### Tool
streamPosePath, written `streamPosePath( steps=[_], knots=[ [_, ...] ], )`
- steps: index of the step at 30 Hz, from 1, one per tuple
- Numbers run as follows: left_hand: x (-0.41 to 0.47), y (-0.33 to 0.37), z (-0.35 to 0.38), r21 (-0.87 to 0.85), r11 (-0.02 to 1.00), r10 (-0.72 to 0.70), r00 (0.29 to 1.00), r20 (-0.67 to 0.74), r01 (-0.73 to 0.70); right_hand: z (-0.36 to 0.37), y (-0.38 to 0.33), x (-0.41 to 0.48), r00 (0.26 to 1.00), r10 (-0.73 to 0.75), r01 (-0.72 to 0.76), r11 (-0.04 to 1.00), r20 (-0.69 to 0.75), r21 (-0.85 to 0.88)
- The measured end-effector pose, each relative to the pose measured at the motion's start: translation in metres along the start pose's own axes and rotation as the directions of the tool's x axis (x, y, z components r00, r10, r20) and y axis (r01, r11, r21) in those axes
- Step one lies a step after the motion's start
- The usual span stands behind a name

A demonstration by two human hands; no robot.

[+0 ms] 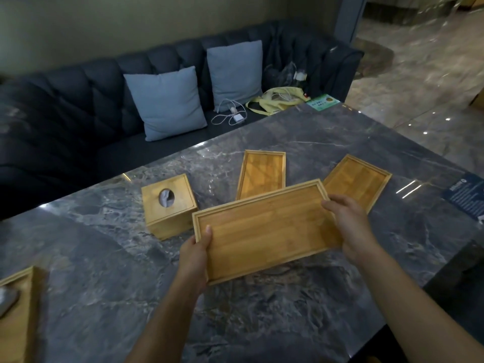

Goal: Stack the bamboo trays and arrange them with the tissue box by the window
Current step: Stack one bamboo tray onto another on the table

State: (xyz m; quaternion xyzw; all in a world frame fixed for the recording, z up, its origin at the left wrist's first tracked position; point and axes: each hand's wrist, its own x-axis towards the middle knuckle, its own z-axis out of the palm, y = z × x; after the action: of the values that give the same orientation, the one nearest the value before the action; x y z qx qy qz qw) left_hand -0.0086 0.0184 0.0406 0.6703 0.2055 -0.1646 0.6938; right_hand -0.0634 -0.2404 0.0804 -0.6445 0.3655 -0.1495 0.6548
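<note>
I hold a large bamboo tray (264,229) over the dark marble table (104,271), tilted slightly. My left hand (195,260) grips its near left corner, thumb on the rim. My right hand (351,226) grips its right end. Two smaller bamboo trays lie flat beyond it: one (263,174) at the centre, another (358,180) angled to the right. A square bamboo tissue box (169,205) with a round hole in its top and tissue showing stands left of the held tray.
Another bamboo item (18,310) sits at the table's near left edge. A dark sofa (65,100) with two blue cushions (167,100), cables and a yellow bag (277,102) runs behind the table. A blue card (466,195) lies at the right edge.
</note>
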Motion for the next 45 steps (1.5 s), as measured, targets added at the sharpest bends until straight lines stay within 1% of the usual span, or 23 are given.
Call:
streamPosePath(
  steps=[2, 3, 6, 7, 8, 9, 11, 13, 15, 17, 20, 22, 24, 25, 27, 29, 32, 35, 38, 40, 43, 44, 45],
  knots=[
    [0.001, 0.003, -0.001, -0.036, 0.998, 0.042, 0.998, -0.049, -0.043, 0.005, -0.003, 0.002, 0.999, -0.028, 0.028, 0.999, 0.019, -0.041],
    [0.001, 0.003, -0.002, -0.065, 0.996, 0.049, 0.996, -0.068, -0.054, 0.008, -0.002, 0.003, 0.999, -0.052, 0.052, 0.997, -0.006, -0.062],
    [-0.003, 0.004, 0.001, -0.158, 0.986, 0.026, 0.992, -0.124, -0.045, 0.013, 0.004, 0.0, 0.97, -0.192, 0.15, 0.956, -0.15, -0.253],
    [-0.005, 0.004, 0.003, -0.194, 0.98, 0.004, 0.99, -0.143, -0.032, 0.016, 0.006, -0.005, 0.964, -0.205, 0.165, 0.961, -0.17, -0.223],
    [-0.007, 0.005, 0.006, -0.24, 0.971, -0.025, 0.988, -0.153, -0.012, 0.02, 0.008, -0.01, 0.972, -0.172, 0.151, 0.979, -0.16, -0.134],
    [-0.008, 0.005, 0.009, -0.293, 0.956, -0.057, 0.987, -0.152, 0.01, 0.025, 0.01, -0.017, 0.989, -0.108, 0.107, 0.994, -0.105, -0.022],
    [-0.01, 0.005, 0.017, -0.359, 0.932, -0.109, 0.982, -0.154, 0.047, 0.038, 0.014, -0.033, 0.995, 0.009, -0.022, 0.991, 0.096, 0.13],
    [-0.011, 0.003, 0.028, -0.372, 0.926, -0.141, 0.974, -0.175, 0.067, 0.051, 0.017, -0.047, 0.961, 0.067, -0.12, 0.975, 0.269, 0.186],
    [-0.014, 0.0, 0.04, -0.403, 0.913, -0.152, 0.973, -0.172, 0.072, 0.067, 0.02, -0.055, 0.945, 0.052, -0.124, 0.97, 0.322, 0.209],
    [-0.022, -0.003, 0.056, -0.44, 0.895, -0.148, 0.98, -0.135, 0.074, 0.08, 0.022, -0.059, 0.962, -0.021, -0.048, 0.968, 0.273, 0.245],
    [-0.035, -0.008, 0.081, -0.472, 0.879, -0.136, 0.985, -0.109, 0.069, 0.082, 0.02, -0.047, 0.991, -0.12, 0.099, 0.946, 0.052, 0.31],
    [-0.035, -0.006, 0.089, -0.478, 0.878, -0.098, 0.991, -0.096, 0.04, 0.08, 0.017, -0.03, 0.994, -0.112, 0.105, 0.941, 0.002, 0.322],
    [-0.028, 0.0, 0.088, -0.424, 0.901, -0.101, 0.995, -0.007, 0.089, 0.072, 0.016, -0.013, 0.996, -0.089, 0.092, 0.95, -0.022, 0.297],
    [-0.019, 0.003, 0.084, -0.375, 0.921, -0.108, 0.994, 0.01, 0.104, 0.069, 0.015, -0.003, 0.996, -0.083, 0.086, 0.959, -0.021, 0.269],
    [0.003, 0.011, 0.075, -0.263, 0.962, -0.086, 0.995, -0.05, 0.07, 0.06, 0.015, 0.018, 0.996, -0.088, 0.088, 0.974, -0.012, 0.208],
    [0.023, 0.019, 0.066, -0.155, 0.988, -0.025, 0.991, -0.133, 0.005, 0.052, 0.013, 0.037, 0.996, -0.087, 0.082, 0.985, 0.03, 0.149],
    [0.041, 0.024, 0.066, 0.032, 0.999, 0.046, 0.991, -0.124, -0.042, 0.046, 0.016, 0.063, 0.993, -0.061, 0.052, 0.994, 0.097, 0.095],
    [0.053, 0.025, 0.077, 0.277, 0.955, 0.127, 0.99, -0.056, -0.107, 0.047, 0.024, 0.078, 0.989, -0.01, -0.004, 0.995, 0.148, 0.097],
    [0.056, 0.025, 0.087, 0.508, 0.851, 0.143, 0.99, 0.02, -0.133, 0.052, 0.034, 0.091, 0.984, 0.028, -0.05, 0.992, 0.179, 0.119],
    [0.056, 0.025, 0.09, 0.567, 0.811, 0.135, 0.989, 0.066, -0.148, 0.056, 0.039, 0.098, 0.98, 0.045, -0.069, 0.99, 0.196, 0.121],
    [0.055, 0.023, 0.094, 0.474, 0.869, 0.062, 0.982, 0.177, -0.141, 0.06, 0.044, 0.109, 0.966, 0.072, -0.107, 0.986, 0.249, 0.131],
    [0.054, 0.021, 0.097, 0.46, 0.875, 0.059, 0.976, 0.212, -0.153, 0.061, 0.045, 0.112, 0.962, 0.079, -0.114, 0.986, 0.261, 0.122],
    [0.054, 0.017, 0.101, 0.503, 0.843, 0.082, 0.969, 0.233, -0.192, 0.062, 0.046, 0.115, 0.961, 0.084, -0.115, 0.988, 0.263, 0.107]
  ],
)
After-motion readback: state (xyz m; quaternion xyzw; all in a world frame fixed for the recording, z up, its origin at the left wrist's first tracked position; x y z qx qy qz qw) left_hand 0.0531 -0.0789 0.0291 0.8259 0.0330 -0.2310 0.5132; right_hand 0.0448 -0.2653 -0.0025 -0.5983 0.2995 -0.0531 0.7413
